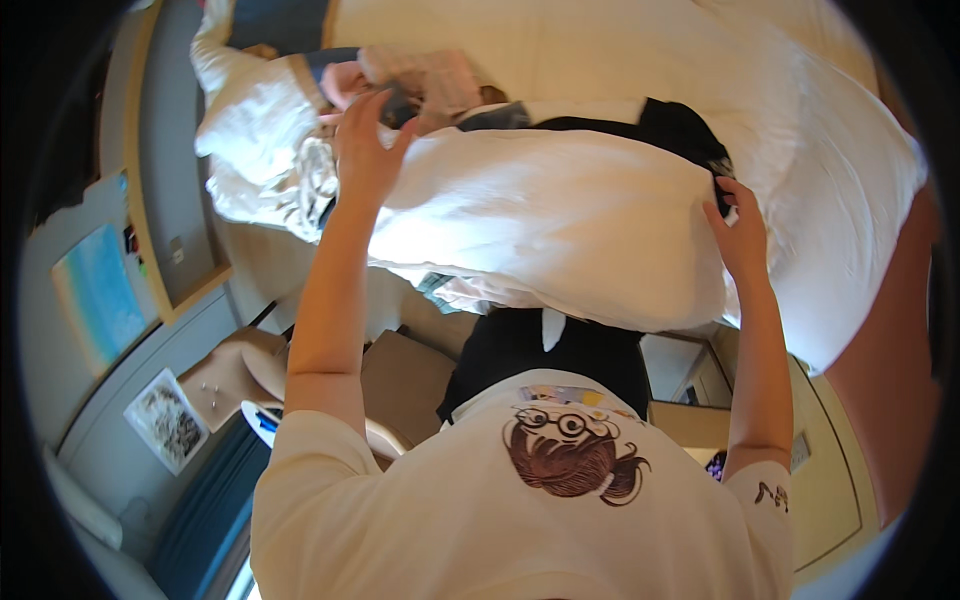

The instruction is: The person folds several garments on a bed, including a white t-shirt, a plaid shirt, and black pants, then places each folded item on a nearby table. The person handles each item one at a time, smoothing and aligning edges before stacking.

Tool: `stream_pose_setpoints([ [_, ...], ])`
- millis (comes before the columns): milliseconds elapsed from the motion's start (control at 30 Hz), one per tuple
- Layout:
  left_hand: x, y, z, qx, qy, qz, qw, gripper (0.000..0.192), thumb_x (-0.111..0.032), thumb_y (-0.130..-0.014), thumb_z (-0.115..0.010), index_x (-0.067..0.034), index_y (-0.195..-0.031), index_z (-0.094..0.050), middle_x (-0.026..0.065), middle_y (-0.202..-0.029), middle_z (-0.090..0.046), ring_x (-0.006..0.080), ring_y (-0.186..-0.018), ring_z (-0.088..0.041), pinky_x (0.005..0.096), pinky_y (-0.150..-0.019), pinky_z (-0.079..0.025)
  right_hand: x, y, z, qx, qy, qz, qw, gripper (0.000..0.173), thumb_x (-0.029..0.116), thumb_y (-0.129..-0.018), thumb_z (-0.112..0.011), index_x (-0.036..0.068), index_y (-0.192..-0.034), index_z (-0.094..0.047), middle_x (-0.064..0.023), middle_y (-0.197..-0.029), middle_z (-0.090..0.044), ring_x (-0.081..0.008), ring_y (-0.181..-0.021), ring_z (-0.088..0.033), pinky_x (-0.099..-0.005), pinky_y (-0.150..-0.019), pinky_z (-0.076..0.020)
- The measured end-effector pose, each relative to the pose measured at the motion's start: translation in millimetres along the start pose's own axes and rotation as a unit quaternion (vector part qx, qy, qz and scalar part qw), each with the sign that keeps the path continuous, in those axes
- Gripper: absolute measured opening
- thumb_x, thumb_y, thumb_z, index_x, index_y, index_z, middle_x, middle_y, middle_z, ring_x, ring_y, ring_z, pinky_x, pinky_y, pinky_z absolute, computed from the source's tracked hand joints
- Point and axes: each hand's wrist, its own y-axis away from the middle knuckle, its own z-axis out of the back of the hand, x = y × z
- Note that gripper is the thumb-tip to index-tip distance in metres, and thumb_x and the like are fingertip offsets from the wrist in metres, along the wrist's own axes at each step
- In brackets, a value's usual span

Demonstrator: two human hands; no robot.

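A white cloth (555, 202) is spread across the near side of the bed, and its lower edge hangs over the front. My left hand (367, 142) is over its far left corner, thumb and fingers apart, with nothing seen between them. At the cloth's right edge, my right hand (739, 225) has its fingers curved beside black fabric (679, 131). Whether those fingers grip the fabric cannot be made out. The black fabric shows from behind the white cloth's far edge. Past my left hand lies a heap of pink clothing (442, 79), partly hidden.
White bedding (600, 52) covers the bed, bunched at the left (255, 112). Below the bed's edge, more folded cloth (465, 289) hangs near my legs. A brown chair (409, 382) stands to my left, a mirror (686, 367) to my right. A blue picture (105, 292) is at far left.
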Motion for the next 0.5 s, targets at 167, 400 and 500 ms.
stream_pose_setpoints([
  [167, 78, 57, 14, 0.136, 0.234, 0.329, 0.905, 0.062, -0.036, -0.078, -0.076, 0.002, -0.121, -0.052, 0.0173, -0.115, -0.060, 0.0259, -0.109, -0.056, 0.0347, -0.094, -0.043, 38, -19, -19, 0.059, 0.071, 0.114, 0.989, 0.056, 0.016, -0.077, -0.069, 0.008, -0.129, -0.050, -0.0120, -0.129, -0.051, -0.0316, -0.120, -0.046, -0.0388, -0.103, -0.0368],
  [400, 92, 38, 2, 0.208, 0.293, 0.362, 0.860, 0.051, -0.027, -0.075, -0.078, 0.002, -0.112, -0.058, 0.0119, -0.104, -0.065, 0.0172, -0.092, -0.061, 0.0288, -0.079, -0.048, 57, -31, -12, 0.155, 0.101, -0.018, 0.983, 0.040, 0.018, -0.077, -0.066, 0.004, -0.114, -0.059, -0.0133, -0.107, -0.062, -0.0307, -0.101, -0.057, -0.0379, -0.087, -0.0446],
  [500, 76, 34, 32, 0.197, 0.343, 0.371, 0.840, 0.045, -0.025, -0.075, -0.077, 0.002, -0.107, -0.061, 0.0083, -0.097, -0.067, 0.0141, -0.086, -0.062, 0.0268, -0.074, -0.048, 58, -17, 5, 0.135, 0.027, -0.062, 0.989, 0.029, 0.016, -0.079, -0.067, 0.002, -0.104, -0.062, -0.0106, -0.093, -0.064, -0.0234, -0.086, -0.060, -0.0326, -0.079, -0.0462],
])
